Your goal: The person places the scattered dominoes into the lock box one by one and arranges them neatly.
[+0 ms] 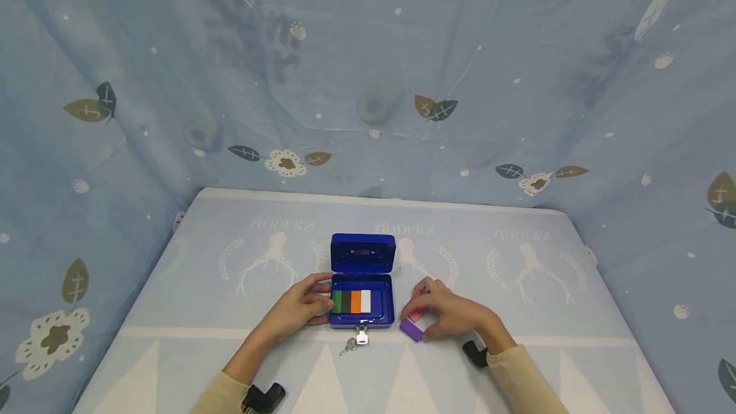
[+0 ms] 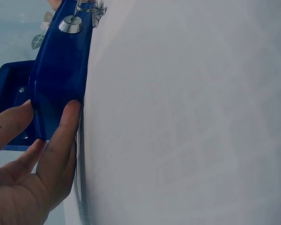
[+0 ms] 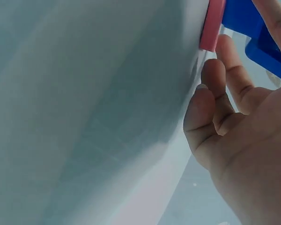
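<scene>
A blue metal cash box stands with its lid raised. Inside, several flat blocks lie side by side: green, dark, orange and white. My left hand grips the left end of the box, thumb at the rim and fingers along the wall. Right of the box, my right hand pinches a purple block between index finger and thumb. A red block is just behind the purple one, partly hidden under that hand; its other fingers curl beside the red block.
At the box's front hangs a silver lock, with keys lying beside it on the table. The printed cloth covers the table. Blue patterned curtains enclose its back and sides.
</scene>
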{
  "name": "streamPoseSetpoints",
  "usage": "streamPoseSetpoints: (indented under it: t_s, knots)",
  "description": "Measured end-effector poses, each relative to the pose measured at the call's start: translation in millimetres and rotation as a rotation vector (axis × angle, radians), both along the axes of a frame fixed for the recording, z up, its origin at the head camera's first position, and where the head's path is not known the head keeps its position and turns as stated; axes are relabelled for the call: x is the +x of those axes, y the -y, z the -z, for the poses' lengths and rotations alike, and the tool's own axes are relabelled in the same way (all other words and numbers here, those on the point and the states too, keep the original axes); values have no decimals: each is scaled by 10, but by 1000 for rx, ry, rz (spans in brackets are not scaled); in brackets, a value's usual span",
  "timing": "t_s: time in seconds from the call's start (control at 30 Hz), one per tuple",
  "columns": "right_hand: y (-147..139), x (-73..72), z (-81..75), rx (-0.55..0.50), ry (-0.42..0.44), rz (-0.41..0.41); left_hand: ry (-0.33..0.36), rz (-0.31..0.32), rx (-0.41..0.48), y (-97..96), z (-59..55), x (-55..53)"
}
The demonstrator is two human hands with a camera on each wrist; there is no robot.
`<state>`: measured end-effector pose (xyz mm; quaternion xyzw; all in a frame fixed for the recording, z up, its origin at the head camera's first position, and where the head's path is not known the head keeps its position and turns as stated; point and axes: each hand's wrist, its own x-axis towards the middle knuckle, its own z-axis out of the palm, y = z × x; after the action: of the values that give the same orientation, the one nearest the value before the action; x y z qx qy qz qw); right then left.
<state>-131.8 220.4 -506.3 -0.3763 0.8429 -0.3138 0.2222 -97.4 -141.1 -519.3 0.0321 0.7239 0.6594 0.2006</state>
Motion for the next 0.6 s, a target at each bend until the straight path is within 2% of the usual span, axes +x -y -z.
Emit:
streamPoseSetpoints:
  t_s: [0.3,0.6]
  knots:
    - [-59,56,-43,-104,-5,79,4,-5,10,-1,7,-4]
    - [-48,114,-61,-144,-58,155,-4,-7,-3,-6,9,-3]
